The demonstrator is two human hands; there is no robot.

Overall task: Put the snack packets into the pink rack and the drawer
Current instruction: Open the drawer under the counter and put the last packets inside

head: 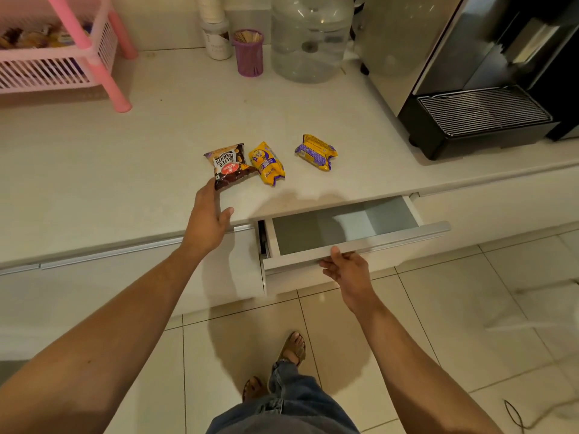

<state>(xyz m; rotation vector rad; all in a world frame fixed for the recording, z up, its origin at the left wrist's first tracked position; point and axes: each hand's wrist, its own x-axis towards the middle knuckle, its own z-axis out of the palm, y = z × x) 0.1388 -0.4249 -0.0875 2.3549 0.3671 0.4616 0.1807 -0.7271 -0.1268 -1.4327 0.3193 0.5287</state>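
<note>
Dim, warm light; soft shadows; wide-angle bending and blur at edges.

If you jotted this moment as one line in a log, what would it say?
left hand: holds peanut packet | right hand: grips drawer front, drawer open | yellow packets: on counter
</note>
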